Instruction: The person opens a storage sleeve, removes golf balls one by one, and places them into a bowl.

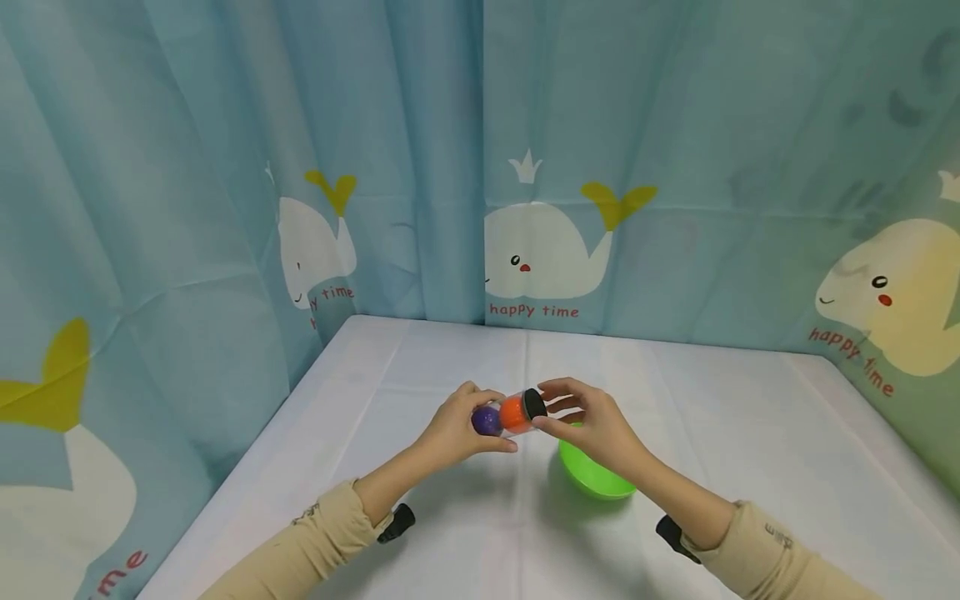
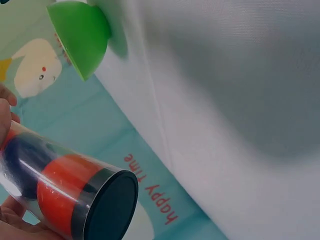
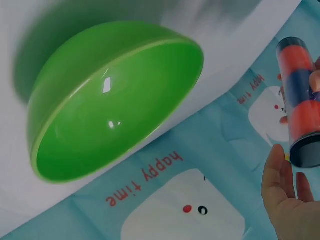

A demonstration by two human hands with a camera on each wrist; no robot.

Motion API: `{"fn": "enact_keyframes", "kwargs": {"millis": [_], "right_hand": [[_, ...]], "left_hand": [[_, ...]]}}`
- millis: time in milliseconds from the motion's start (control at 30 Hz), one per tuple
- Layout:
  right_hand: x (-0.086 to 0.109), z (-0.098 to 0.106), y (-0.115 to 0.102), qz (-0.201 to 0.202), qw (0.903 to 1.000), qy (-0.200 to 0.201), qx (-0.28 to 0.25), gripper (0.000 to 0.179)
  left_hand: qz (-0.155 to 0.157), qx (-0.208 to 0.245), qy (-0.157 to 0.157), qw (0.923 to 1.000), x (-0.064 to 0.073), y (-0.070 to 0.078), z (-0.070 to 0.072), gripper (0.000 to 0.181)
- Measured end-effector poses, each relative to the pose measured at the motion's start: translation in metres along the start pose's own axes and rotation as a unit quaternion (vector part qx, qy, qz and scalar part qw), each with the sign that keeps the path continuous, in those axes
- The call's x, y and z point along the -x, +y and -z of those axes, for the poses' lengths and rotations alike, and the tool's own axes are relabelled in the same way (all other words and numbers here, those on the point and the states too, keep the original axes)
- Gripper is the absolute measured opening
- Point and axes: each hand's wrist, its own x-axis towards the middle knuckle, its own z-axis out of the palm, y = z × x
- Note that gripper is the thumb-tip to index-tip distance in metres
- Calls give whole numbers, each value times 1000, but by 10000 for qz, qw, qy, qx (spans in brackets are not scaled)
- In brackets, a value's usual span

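My left hand (image 1: 457,421) grips a clear tube (image 1: 510,415) above the table, thumb on one side and fingers on the other. Orange and purple balls (image 2: 67,187) are stacked inside it. In the right wrist view the tube has a black cap (image 3: 306,150) at its near end and a dark one at its far end. My right hand (image 1: 592,421) is at the capped end, fingers spread apart, fingertips right by the cap's edge. In the right wrist view the right hand (image 3: 287,192) lies just below the cap, whose end face shows uncovered.
A green bowl (image 1: 596,477) stands on the white table (image 1: 420,367), partly behind my right hand and forearm. Pale blue curtains (image 1: 420,150) printed with whales hang behind and beside the table. Black straps (image 1: 397,523) sit at my wrists.
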Motion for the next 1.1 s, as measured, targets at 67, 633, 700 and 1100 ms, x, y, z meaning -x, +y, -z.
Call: {"fn": "enact_keyframes", "kwargs": {"millis": [67, 633, 700, 1100], "right_hand": [[0, -1, -1, -57, 10000, -43, -20, 42], [1, -6, -2, -245, 9993, -255, -84, 34], [1, -7, -2, -84, 9995, -287, -56, 31], [-1, -6, -2, 327, 9967, -723, 145, 29]], "left_hand": [[-65, -27, -1, 10000, -1, 1, 0, 56], [-415, 290, -536, 9973, 0, -4, 1, 48], [-422, 362, -643, 9964, -1, -7, 2, 50], [-557, 410, -885, 9937, 1, -18, 2, 53]]}}
